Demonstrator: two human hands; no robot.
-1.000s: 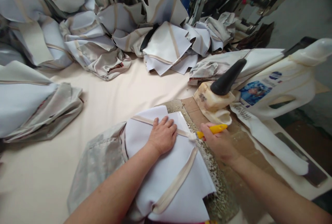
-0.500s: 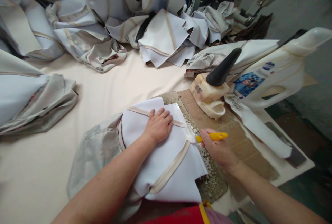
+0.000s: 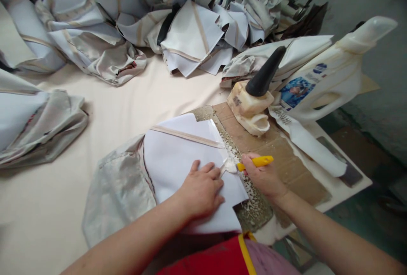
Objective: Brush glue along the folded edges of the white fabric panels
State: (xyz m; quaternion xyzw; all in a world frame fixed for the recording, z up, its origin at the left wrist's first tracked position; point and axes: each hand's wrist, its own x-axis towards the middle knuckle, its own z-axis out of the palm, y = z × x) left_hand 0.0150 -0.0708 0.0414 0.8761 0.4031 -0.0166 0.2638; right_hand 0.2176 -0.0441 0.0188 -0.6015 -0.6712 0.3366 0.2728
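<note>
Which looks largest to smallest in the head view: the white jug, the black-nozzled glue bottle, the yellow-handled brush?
1. White jug, lying on its side, clearly the largest.
2. Black-nozzled glue bottle.
3. Yellow-handled brush, held in the right hand.
The brush is nearest the camera, yet looks smallest.

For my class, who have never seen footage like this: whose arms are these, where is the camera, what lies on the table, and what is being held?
The camera sits on a person's head, looking down at their own bare arms. The left hand presses flat on a white fabric piece with a tan strip. The right hand grips a yellow-handled brush, its tip at the fabric's edge. Nearby stand a glue-crusted bottle with a black nozzle and a large white jug lying tilted. Heaps of similar fabric pieces cover the cream table.
</note>
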